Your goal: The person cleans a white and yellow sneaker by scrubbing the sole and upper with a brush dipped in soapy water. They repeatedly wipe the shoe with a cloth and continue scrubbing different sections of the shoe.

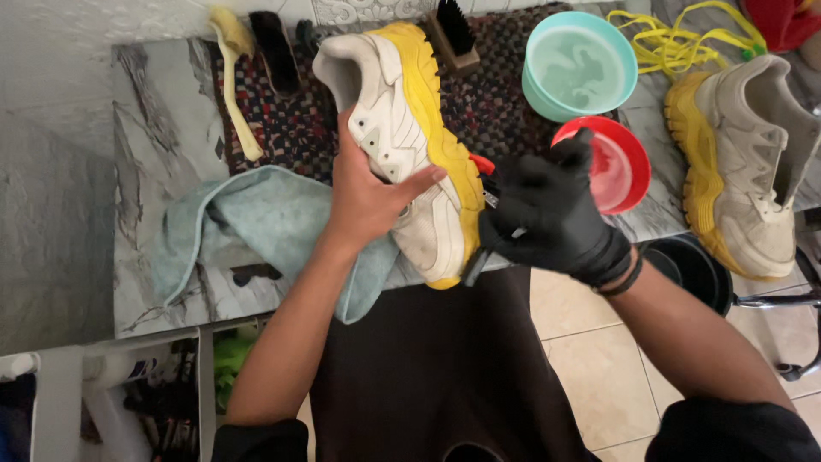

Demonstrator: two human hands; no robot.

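I see a white sneaker with a yellow sole, a black glove, a teal bowl, a red bowl, and a pale blue cloth.

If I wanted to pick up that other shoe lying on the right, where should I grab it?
Probably by the heel collar of the second shoe: its opening faces up and right, so fingers can slip inside from the right while the thumb presses the outer heel. The yellow sole faces left toward the red bowl, leaving less room there.

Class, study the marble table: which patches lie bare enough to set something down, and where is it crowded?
Bare marble lies left of the patterned mat, above the blue cloth. Crowded: brushes along the mat's far edge, and bowls beside the second shoe.
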